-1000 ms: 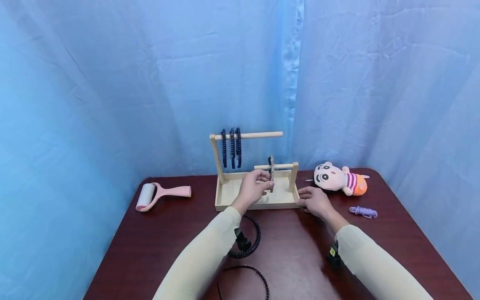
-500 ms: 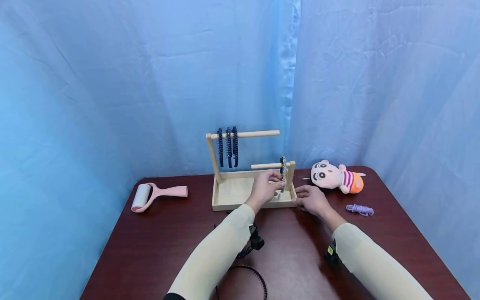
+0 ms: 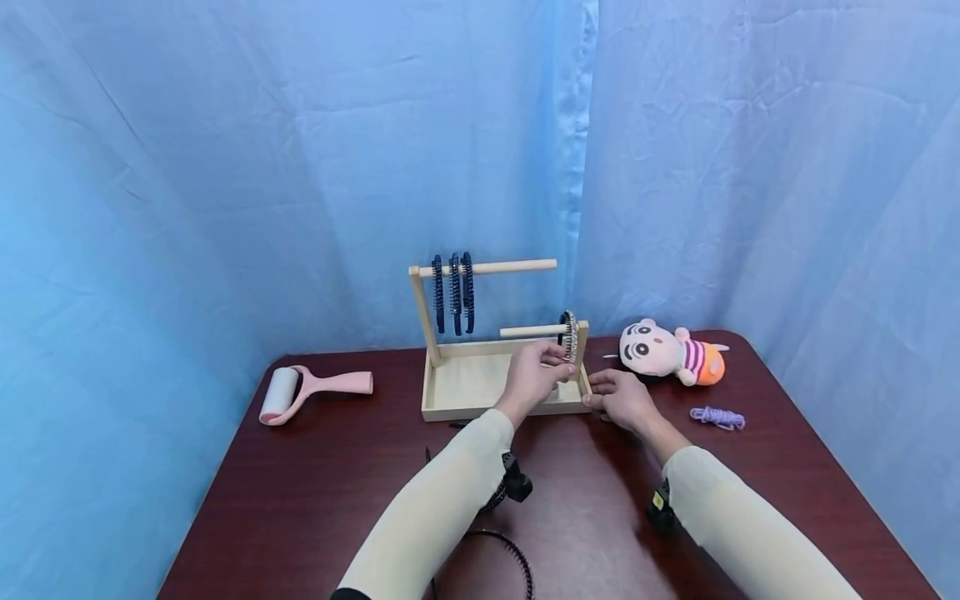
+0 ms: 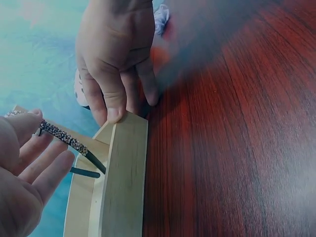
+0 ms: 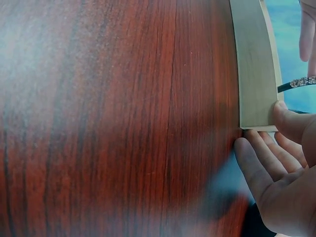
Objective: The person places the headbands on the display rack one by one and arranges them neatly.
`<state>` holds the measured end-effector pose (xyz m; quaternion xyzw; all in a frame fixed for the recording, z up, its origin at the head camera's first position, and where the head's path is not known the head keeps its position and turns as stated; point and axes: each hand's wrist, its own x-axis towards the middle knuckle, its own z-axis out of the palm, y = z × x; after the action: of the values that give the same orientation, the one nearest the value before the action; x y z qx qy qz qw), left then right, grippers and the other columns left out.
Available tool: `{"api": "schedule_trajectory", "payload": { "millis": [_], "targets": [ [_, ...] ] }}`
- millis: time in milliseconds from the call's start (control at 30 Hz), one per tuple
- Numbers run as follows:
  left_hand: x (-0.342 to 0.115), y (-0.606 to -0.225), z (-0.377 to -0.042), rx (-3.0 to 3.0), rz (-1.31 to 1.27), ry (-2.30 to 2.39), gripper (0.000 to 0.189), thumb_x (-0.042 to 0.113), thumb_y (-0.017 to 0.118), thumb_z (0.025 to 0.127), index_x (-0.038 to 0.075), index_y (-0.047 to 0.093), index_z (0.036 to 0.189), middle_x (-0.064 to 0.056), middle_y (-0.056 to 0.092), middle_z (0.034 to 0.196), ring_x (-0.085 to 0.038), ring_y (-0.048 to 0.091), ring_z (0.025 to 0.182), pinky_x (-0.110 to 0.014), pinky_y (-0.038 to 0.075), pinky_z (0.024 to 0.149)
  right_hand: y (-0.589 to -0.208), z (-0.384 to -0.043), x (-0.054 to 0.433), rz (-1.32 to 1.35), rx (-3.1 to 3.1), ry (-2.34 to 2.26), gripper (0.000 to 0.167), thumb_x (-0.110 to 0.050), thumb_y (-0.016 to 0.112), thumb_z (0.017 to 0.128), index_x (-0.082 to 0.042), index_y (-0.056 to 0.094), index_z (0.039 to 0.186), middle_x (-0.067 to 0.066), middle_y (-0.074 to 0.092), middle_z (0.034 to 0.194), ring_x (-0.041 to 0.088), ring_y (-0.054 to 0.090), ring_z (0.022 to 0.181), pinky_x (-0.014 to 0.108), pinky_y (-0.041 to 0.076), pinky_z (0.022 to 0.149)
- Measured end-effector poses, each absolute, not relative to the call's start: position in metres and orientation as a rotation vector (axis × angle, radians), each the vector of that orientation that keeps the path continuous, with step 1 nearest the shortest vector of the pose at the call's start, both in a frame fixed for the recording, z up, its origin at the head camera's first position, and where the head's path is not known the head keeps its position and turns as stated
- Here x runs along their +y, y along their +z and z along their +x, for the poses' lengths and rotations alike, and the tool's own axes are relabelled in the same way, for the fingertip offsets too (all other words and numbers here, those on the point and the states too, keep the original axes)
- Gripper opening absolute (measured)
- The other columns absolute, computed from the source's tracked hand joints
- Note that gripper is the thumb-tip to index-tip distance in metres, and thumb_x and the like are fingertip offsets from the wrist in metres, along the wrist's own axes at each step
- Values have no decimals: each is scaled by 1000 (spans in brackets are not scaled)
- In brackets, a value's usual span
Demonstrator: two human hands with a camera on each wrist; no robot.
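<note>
My left hand pinches a glittery, dark-ended headband that hangs over the lower peg of a wooden rack, close to its short right post. In the left wrist view, the thumb lies across the beaded part of the headband, and its dark tips hang inside the tray. My right hand holds the front right corner of the rack's tray, thumb on the rim and fingers against the outer side. Three dark toothed headbands hang on the upper peg.
On the table lie a black headband and another dark one mostly hidden under the left forearm. A pink lint roller lies at left. A plush doll and a purple yarn bundle are at right. Blue curtains stand behind.
My left hand has slid the glittery headband rightward along the lower peg, from its middle to beside the right post. The right hand has stayed at the tray corner. The view has shifted slightly.
</note>
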<state>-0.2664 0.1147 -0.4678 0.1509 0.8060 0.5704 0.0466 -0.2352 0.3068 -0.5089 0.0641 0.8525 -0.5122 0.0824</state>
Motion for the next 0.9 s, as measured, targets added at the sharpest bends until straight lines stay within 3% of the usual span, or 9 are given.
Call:
{"api": "schedule_trajectory", "payload": {
  "millis": [233,567,900],
  "targets": [
    [102,-469,-265,2408,492,1744,40,16,81,91,6,70,128,-9,77,113,-21,73,105,-28,61,74,-511,-236,306,227,2546,-1523,46,-8,71,96,6,56,138,30,63,133,22,71,100,42,62,79],
    [56,-466,-248,2410,596,1716,23,19,74,96,4,72,114,-7,75,102,-19,73,85,-28,60,72,-510,-234,305,213,2566,-1508,45,-9,72,96,6,57,136,29,65,131,20,71,94,43,62,78],
    [-17,-467,-220,2497,684,1524,20,21,73,96,12,73,114,-1,74,103,-17,69,95,-33,57,86,-515,-234,310,120,2614,-1471,45,-12,71,98,3,58,138,28,64,133,24,72,101,38,61,76]
  ]
}}
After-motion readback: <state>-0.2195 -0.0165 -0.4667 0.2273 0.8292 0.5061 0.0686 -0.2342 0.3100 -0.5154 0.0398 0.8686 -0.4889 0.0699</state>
